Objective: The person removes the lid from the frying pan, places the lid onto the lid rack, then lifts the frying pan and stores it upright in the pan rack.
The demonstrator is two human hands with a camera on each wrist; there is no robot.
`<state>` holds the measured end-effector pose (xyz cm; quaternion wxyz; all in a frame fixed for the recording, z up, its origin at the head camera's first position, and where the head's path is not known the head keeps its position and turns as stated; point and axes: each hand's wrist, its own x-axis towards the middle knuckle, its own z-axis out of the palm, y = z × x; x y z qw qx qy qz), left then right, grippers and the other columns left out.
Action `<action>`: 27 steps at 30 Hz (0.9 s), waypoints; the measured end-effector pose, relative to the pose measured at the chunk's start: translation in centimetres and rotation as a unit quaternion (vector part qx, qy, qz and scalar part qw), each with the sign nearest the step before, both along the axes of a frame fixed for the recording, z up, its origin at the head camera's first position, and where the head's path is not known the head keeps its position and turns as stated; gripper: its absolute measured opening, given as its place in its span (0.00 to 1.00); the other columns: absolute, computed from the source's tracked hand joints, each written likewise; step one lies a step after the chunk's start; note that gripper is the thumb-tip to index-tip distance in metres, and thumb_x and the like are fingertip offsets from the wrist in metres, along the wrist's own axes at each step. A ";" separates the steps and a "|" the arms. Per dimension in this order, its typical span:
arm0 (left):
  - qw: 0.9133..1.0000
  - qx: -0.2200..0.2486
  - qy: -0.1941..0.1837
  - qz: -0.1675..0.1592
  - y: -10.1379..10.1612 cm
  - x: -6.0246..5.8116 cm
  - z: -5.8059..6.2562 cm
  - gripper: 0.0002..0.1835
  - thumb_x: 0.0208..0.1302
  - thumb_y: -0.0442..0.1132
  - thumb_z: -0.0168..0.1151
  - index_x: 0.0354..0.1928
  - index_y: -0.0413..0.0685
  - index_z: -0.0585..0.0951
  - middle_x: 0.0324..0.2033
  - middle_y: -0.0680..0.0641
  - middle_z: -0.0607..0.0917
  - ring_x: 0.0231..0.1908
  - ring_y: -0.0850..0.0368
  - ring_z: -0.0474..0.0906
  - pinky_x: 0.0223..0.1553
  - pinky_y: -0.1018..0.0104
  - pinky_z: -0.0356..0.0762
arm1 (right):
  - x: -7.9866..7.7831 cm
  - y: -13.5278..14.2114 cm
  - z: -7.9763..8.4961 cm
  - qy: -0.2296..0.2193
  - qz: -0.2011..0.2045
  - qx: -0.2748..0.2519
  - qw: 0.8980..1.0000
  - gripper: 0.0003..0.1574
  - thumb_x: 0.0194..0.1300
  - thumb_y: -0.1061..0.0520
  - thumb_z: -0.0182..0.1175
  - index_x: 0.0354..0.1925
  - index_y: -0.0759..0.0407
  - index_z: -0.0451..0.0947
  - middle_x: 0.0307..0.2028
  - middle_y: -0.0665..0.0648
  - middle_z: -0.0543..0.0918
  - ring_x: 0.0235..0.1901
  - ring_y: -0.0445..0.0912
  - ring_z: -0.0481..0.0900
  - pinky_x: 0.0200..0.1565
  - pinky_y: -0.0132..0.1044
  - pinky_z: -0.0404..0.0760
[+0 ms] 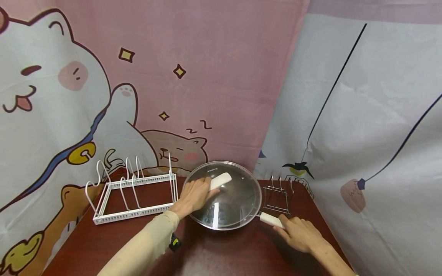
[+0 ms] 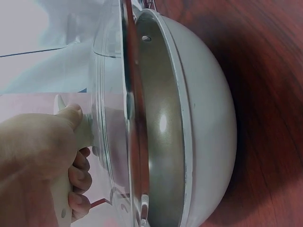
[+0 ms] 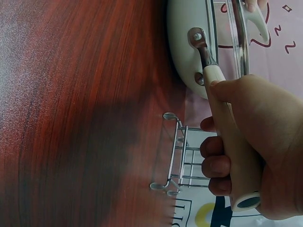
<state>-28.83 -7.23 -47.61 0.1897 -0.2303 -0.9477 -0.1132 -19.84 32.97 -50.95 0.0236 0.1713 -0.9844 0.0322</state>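
Note:
My left hand (image 1: 196, 193) grips the white handle (image 1: 221, 180) of a round glass lid (image 1: 238, 195) with a metal rim. In the left wrist view, a gap shows between the lid's rim and a white wok (image 2: 210, 104), whose pale brown inside (image 2: 163, 123) is partly visible. From the head, the lid covers most of the wok. My right hand (image 1: 300, 234) holds the wok's cream-white handle (image 3: 232, 137), fingers wrapped round it and thumb along the top. A metal bracket (image 3: 206, 54) joins that handle to the wok's side.
A white rack (image 1: 134, 209) with upright loops stands on the dark red wooden table (image 1: 210, 257) at the left. Behind the right hand is a small metal wire rack (image 1: 276, 209). A printed cartoon curtain (image 1: 214, 84) hangs close behind the table and along its sides.

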 end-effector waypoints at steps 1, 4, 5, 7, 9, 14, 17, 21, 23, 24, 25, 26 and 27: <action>1.000 0.002 0.002 -0.001 0.0 0.0 0.0 0.25 0.79 0.61 0.69 0.40 0.45 0.76 0.29 0.48 0.84 0.23 0.49 0.82 0.23 0.53 0.81 | 0.0 0.0 0.0 0.001 0.000 0.000 1.000 0.17 0.81 0.34 0.66 0.46 0.43 0.77 0.25 0.42 0.76 0.22 0.37 0.72 0.24 0.38 0.68; 1.000 0.009 0.002 -0.002 -0.2 0.0 0.2 0.25 0.79 0.61 0.69 0.41 0.46 0.77 0.28 0.48 0.83 0.23 0.50 0.81 0.22 0.55 0.79 | 0.0 -0.1 0.1 0.004 0.003 -0.001 1.000 0.18 0.81 0.34 0.66 0.46 0.43 0.77 0.25 0.42 0.76 0.22 0.37 0.72 0.23 0.39 0.68; 1.000 0.011 0.001 -0.002 -0.2 0.0 0.2 0.25 0.79 0.61 0.69 0.41 0.46 0.77 0.28 0.49 0.83 0.23 0.51 0.81 0.22 0.55 0.79 | 0.0 -0.1 0.2 0.003 0.003 -0.001 1.000 0.18 0.81 0.33 0.66 0.46 0.43 0.77 0.25 0.42 0.76 0.22 0.37 0.72 0.23 0.39 0.68; 1.000 0.015 -0.004 -0.001 -0.3 0.1 0.3 0.25 0.80 0.62 0.68 0.42 0.46 0.77 0.28 0.49 0.82 0.23 0.51 0.80 0.21 0.56 0.77 | 0.0 -0.1 0.3 0.001 0.004 -0.002 1.000 0.18 0.80 0.33 0.66 0.47 0.42 0.77 0.25 0.41 0.77 0.23 0.37 0.73 0.23 0.39 0.68; 1.000 0.019 -0.008 0.002 -0.3 0.2 0.3 0.25 0.80 0.62 0.68 0.43 0.46 0.77 0.27 0.50 0.80 0.22 0.52 0.78 0.20 0.57 0.75 | 0.0 -0.1 0.3 -0.003 0.002 -0.003 1.000 0.18 0.80 0.33 0.66 0.47 0.42 0.77 0.26 0.41 0.77 0.23 0.37 0.73 0.23 0.39 0.68; 0.999 0.032 -0.018 0.005 -0.4 0.5 0.6 0.25 0.80 0.62 0.67 0.43 0.47 0.78 0.27 0.51 0.79 0.22 0.53 0.77 0.19 0.59 0.72 | 0.0 0.0 0.3 -0.006 -0.001 -0.004 1.000 0.18 0.80 0.33 0.66 0.46 0.42 0.77 0.26 0.42 0.77 0.23 0.38 0.74 0.24 0.40 0.69; 0.999 0.044 -0.020 0.004 -0.5 0.6 0.8 0.24 0.80 0.62 0.68 0.45 0.46 0.79 0.27 0.51 0.80 0.23 0.53 0.79 0.20 0.59 0.73 | 0.0 0.0 0.3 -0.004 0.001 -0.007 1.000 0.18 0.81 0.33 0.66 0.47 0.43 0.77 0.26 0.42 0.77 0.23 0.38 0.74 0.24 0.40 0.69; 0.998 0.060 -0.022 0.002 -0.5 0.7 1.0 0.23 0.80 0.61 0.68 0.46 0.46 0.79 0.28 0.51 0.80 0.24 0.52 0.79 0.20 0.57 0.74 | 0.2 -0.1 0.3 -0.003 0.002 -0.006 1.000 0.18 0.80 0.34 0.67 0.46 0.42 0.77 0.26 0.42 0.77 0.23 0.38 0.74 0.24 0.40 0.69; 0.998 0.066 -0.025 0.000 -0.5 0.7 1.1 0.23 0.80 0.60 0.68 0.45 0.46 0.79 0.27 0.51 0.80 0.23 0.52 0.79 0.20 0.57 0.74 | 0.2 -0.1 0.3 -0.002 0.001 -0.006 1.000 0.17 0.80 0.33 0.67 0.46 0.42 0.77 0.26 0.42 0.77 0.23 0.38 0.75 0.24 0.40 0.69; 0.997 0.070 -0.027 -0.001 -0.5 0.7 1.1 0.23 0.80 0.60 0.69 0.45 0.46 0.78 0.27 0.50 0.80 0.23 0.52 0.79 0.20 0.57 0.74 | 0.2 -0.1 0.3 -0.001 0.001 -0.005 1.000 0.18 0.80 0.33 0.67 0.46 0.41 0.77 0.26 0.42 0.78 0.24 0.38 0.76 0.24 0.40 0.69; 0.997 0.072 -0.028 -0.001 -0.5 0.8 1.2 0.23 0.80 0.60 0.69 0.45 0.46 0.78 0.27 0.50 0.80 0.23 0.52 0.78 0.20 0.57 0.74 | 0.2 -0.1 0.2 0.000 0.002 -0.005 1.000 0.17 0.80 0.33 0.67 0.45 0.41 0.76 0.26 0.42 0.78 0.24 0.38 0.76 0.24 0.40 0.69; 0.997 0.075 -0.030 -0.001 -0.5 0.8 1.2 0.23 0.80 0.60 0.69 0.45 0.46 0.78 0.27 0.50 0.80 0.24 0.53 0.78 0.21 0.57 0.74 | 0.2 -0.2 0.2 0.000 0.002 -0.006 1.000 0.17 0.80 0.33 0.67 0.45 0.41 0.76 0.26 0.42 0.78 0.24 0.39 0.77 0.24 0.40 0.70; 0.996 0.079 -0.028 -0.003 -0.5 0.8 1.2 0.22 0.80 0.59 0.69 0.45 0.46 0.79 0.27 0.50 0.80 0.24 0.53 0.78 0.21 0.57 0.75 | 0.2 -0.2 0.2 0.000 0.001 -0.006 1.000 0.17 0.80 0.33 0.67 0.45 0.41 0.76 0.26 0.42 0.79 0.24 0.39 0.77 0.24 0.40 0.70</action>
